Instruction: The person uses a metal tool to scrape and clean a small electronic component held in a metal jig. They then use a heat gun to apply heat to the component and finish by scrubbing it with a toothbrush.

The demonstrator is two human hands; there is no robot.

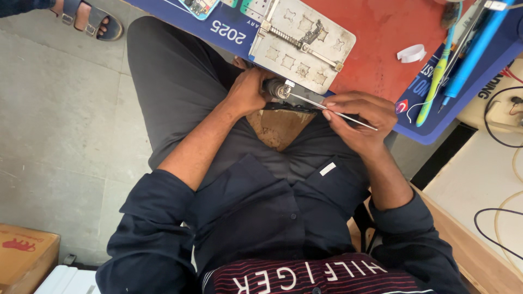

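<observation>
My left hand (pixel 246 93) is closed around a short dark cylindrical tool (pixel 275 87) with a metal end, held over my lap just under the table edge. My right hand (pixel 360 121) pinches a thin, long metal rod (pixel 339 114), possibly tweezers. The rod runs slanting from the metal end of the tool to my right fingers. Both hands are close together, below a grey metal fixture plate (pixel 302 35) that lies on the table.
A red mat (pixel 381 38) and a blue mat (pixel 425 128) cover the table. On them lie a white tape ring (pixel 411 53), a yellow-green tool (pixel 436 76) and a blue tool (pixel 474 49). Cables (pixel 501 120) lie at right. Another person's sandalled foot (pixel 90 17) is at top left, a cardboard box (pixel 24 256) at bottom left.
</observation>
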